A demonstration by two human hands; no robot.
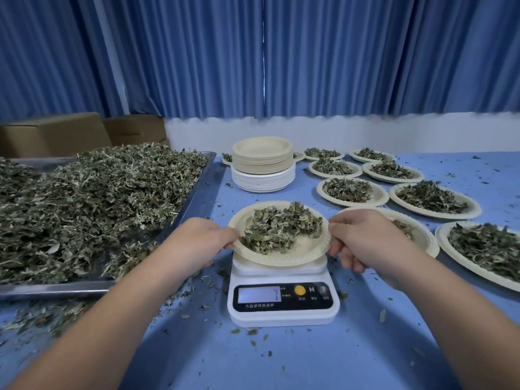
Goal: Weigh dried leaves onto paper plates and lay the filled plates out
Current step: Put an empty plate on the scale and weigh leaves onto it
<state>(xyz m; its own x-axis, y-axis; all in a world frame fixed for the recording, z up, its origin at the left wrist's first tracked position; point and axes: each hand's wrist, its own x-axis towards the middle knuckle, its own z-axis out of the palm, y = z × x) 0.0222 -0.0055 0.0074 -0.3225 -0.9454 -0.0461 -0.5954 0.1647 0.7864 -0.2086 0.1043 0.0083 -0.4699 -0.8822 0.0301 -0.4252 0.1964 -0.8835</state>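
Your left hand (202, 240) and right hand (363, 237) pinch opposite rims of the leaf-filled paper plate (281, 259) on the kitchen scale (281, 312); keep it level (the leaves (281, 229) slide easily) as you lift.

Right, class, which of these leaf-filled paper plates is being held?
The plate over the scale, its rim pinched by the left hand and right hand; the others lie on the blue table.

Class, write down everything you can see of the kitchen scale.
The kitchen scale is white, plastic-looking, with a black front panel bearing a lit display, yellow button and M key. It stands on the blue table. A paper plate of dried leaves covers its platform, its rim gripped by left hand and right hand.
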